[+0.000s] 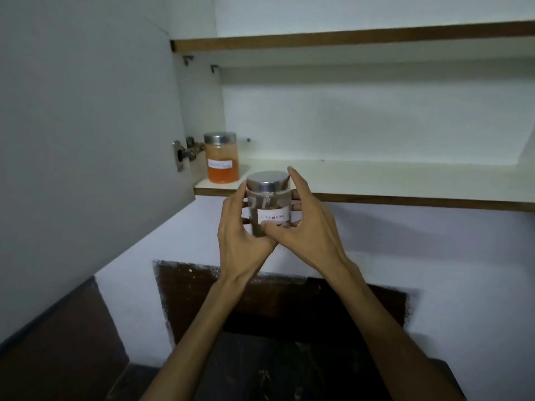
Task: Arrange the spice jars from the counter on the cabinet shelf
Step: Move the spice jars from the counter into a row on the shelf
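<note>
A glass spice jar (268, 202) with a steel lid, a white label and brown contents is held up just in front of the lower cabinet shelf's front edge (405, 201). My left hand (241, 235) grips its left side and base. My right hand (307, 224) curls round its right side, thumb on the label and forefinger raised beside the lid. A second jar (222, 159) with orange contents, a steel lid and a white label stands upright at the far left of that shelf.
The open cabinet door (86, 140) stands at the left, with hinges (188, 151) beside the orange jar. An upper shelf (347, 39) runs above. The lower shelf stretches white to the right. Below are a white wall and a dark counter (275, 371).
</note>
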